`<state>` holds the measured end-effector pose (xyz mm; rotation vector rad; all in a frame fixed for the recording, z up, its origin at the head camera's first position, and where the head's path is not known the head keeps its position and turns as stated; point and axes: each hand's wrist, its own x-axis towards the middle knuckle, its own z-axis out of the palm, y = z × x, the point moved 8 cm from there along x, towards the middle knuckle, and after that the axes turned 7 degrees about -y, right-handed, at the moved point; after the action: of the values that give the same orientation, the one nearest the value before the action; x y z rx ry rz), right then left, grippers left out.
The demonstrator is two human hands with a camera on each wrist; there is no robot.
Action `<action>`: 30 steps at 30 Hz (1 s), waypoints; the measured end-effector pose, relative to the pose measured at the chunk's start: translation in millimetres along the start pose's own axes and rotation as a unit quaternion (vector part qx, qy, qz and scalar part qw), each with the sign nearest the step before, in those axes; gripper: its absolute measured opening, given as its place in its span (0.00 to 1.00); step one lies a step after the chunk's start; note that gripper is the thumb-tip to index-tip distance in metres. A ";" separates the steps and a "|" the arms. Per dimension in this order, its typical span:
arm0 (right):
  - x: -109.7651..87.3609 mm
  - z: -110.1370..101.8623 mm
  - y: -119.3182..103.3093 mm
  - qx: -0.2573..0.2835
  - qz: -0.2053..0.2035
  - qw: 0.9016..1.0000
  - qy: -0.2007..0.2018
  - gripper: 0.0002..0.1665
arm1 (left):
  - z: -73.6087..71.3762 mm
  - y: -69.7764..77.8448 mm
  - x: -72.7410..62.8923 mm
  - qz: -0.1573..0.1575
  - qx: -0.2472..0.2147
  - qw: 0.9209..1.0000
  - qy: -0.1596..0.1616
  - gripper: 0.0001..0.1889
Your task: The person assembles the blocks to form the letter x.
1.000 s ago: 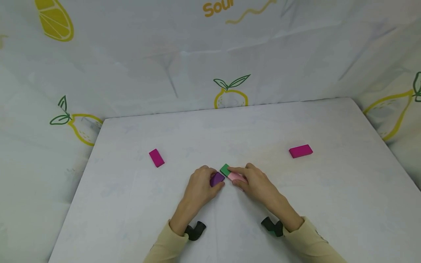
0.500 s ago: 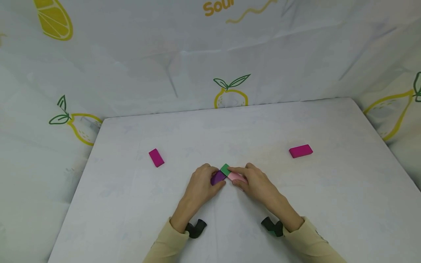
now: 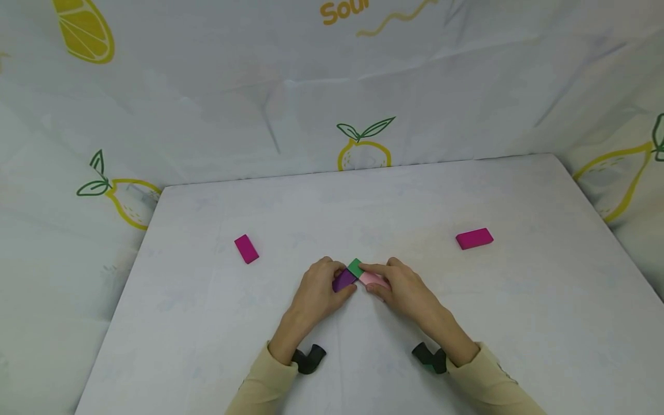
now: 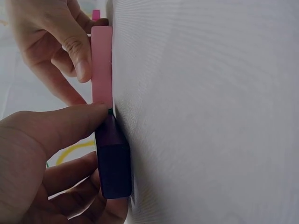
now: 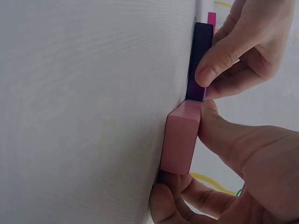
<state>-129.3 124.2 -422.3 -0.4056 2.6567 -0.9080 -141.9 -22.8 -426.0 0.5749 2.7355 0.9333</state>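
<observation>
My left hand [image 3: 315, 291] pinches a purple block [image 3: 343, 280] between thumb and fingers, flat on the white table. My right hand [image 3: 412, 288] grips a pink block [image 3: 372, 278], its index fingertip reaching the edge of a small green block [image 3: 355, 267]. Purple and pink meet the green piece at an angle, forming a corner that points away from me. From the left wrist, the purple block's end face [image 4: 116, 171] looks dark, with the pink block [image 4: 102, 60] beyond it. In the right wrist view the pink block's end [image 5: 179, 145] is nearest. Fingers partly cover both held blocks.
One magenta block [image 3: 246, 249] lies on the table to the left, another magenta block [image 3: 474, 238] to the right. Black wrist devices [image 3: 310, 359] sit under both wrists. A lemon-print cloth [image 3: 218, 115] hangs behind the table's far edge.
My left hand has slid the purple block slightly right and up against the green block, closing the small gap. The right hand and both magenta blocks stay where they were.
</observation>
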 end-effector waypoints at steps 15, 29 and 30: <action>-0.1 0.8 -0.5 0.000 0.002 1.000 0.000 0.26 | 1.3 -2.4 1.2 0.001 -0.011 1.000 0.000 0.16; -1.2 -0.6 -0.5 0.005 -0.004 1.000 0.002 0.26 | -2.6 13.1 -1.5 0.016 0.060 0.997 0.045 0.26; -1.2 -0.6 -0.5 0.004 -0.006 1.000 0.002 0.26 | -2.7 15.3 -1.5 0.020 0.064 0.996 0.052 0.25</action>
<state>-128.3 124.6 -421.3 -0.4179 2.6557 -0.9239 -136.8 -13.8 -414.4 0.6217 2.9034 0.8222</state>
